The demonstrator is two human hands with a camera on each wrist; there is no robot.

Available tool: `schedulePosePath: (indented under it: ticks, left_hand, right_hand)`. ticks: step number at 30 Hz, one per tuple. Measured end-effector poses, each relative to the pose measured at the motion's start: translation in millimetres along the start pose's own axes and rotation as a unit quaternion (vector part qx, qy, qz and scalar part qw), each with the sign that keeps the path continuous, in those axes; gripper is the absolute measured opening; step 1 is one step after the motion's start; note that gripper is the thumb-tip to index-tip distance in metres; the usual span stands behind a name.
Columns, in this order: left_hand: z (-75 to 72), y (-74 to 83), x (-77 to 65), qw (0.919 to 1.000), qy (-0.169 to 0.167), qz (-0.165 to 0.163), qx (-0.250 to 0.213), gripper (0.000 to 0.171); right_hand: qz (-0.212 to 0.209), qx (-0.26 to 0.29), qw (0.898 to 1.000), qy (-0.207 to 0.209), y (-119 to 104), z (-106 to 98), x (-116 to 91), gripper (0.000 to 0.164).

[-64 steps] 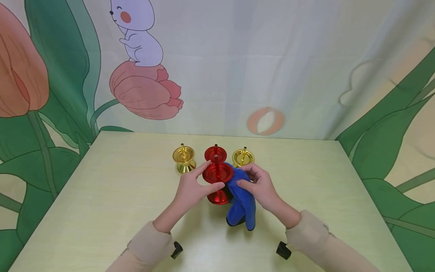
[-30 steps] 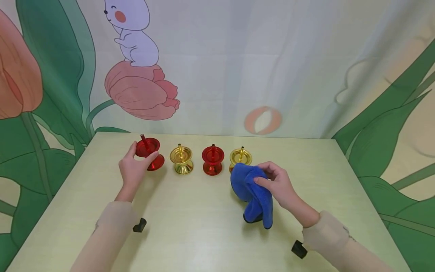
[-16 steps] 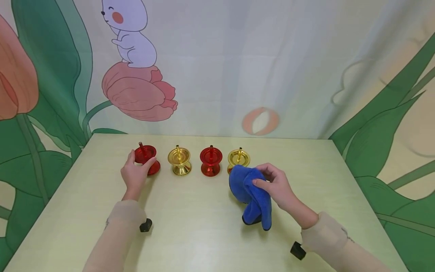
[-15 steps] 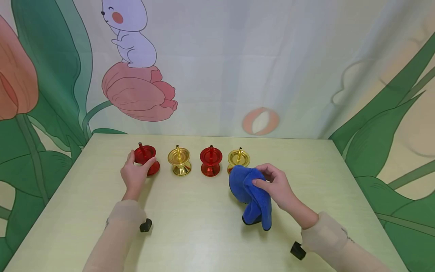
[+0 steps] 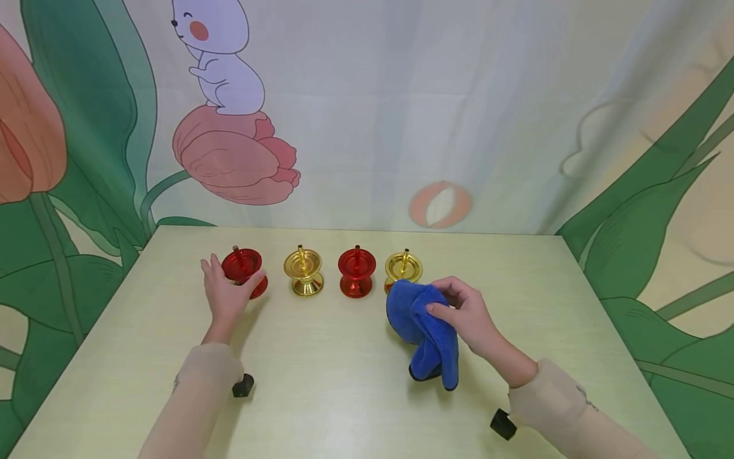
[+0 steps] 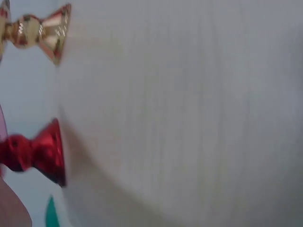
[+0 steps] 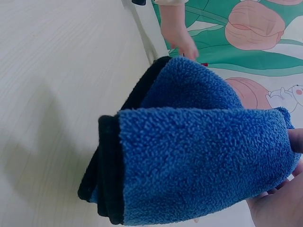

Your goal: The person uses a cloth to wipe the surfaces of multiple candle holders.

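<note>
At the left end of a row stands a red metal candle holder (image 5: 241,262), upright on the table, with a dish, a centre spike and a flared foot. My left hand (image 5: 226,294) is around its near side, fingers spread and thumb apart, with the grip loosened. In the left wrist view the foot of the red holder (image 6: 47,153) rests on the tabletop. My right hand (image 5: 471,317) pinches a folded blue towel (image 5: 421,325) with dark edging, which hangs just above the table. The right wrist view shows the towel's fluffy pile (image 7: 203,156) close up.
Right of the left hand stand a gold candle holder (image 5: 304,271), a second red one (image 5: 357,273) and another gold one (image 5: 404,266), partly covered by the towel. Behind the pale table (image 5: 321,395) hangs a printed curtain (image 5: 355,115).
The left hand has carried the red candle holder from beside the towel to the row's left end, lowered it, and loosened its fingers. The towel has moved slightly right, then stayed still.
</note>
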State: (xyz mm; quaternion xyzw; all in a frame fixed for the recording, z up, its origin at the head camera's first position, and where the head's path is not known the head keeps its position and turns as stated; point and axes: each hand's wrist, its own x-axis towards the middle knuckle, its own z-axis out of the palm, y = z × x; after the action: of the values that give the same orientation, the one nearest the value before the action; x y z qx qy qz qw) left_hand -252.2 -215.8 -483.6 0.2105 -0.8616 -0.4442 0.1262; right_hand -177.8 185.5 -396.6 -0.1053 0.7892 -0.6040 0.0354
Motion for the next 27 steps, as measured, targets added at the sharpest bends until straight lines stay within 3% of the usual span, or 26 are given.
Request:
schedulePosePath:
  ticks: [3, 6, 9, 12, 19, 22, 27]
  left_hand:
    - [2.0, 14.3, -6.5, 0.9978, 0.048, 0.043, -0.013, 0.1]
    - [6.3, 30.5, -15.4, 0.9868, 0.086, 0.136, -0.023, 0.096]
    - [13.6, 41.7, -23.5, 0.9725, 0.072, 0.221, -0.014, 0.093]
    - [23.0, 45.6, -28.3, 0.9673, 0.018, 0.253, 0.005, 0.093]
    - [43.7, 41.6, -27.4, 0.9726, -0.127, 0.187, 0.056, 0.109]
    - [48.9, 41.1, -24.5, 0.9722, -0.157, 0.165, 0.055, 0.11]
    - [54.3, 40.7, -19.6, 0.9716, -0.172, 0.154, 0.054, 0.105]
  right_hand:
    - [-0.004, 0.0, 1.0, -0.001, 0, 0, 0, 0.025]
    - [-0.008, 0.0, 1.0, -0.002, 0, 0, 1, 0.025]
    - [-0.007, 0.002, 1.0, -0.002, 1, 0, 1, 0.025]
    - [-0.007, 0.002, 1.0, -0.004, 1, 1, 2, 0.025]
    - [-0.003, 0.001, 1.0, -0.002, 1, 0, 1, 0.025]
    - [-0.002, 0.001, 1.0, -0.002, 1, 0, 1, 0.025]
    - [-0.002, 0.0, 1.0, -0.002, 1, 0, 0, 0.025]
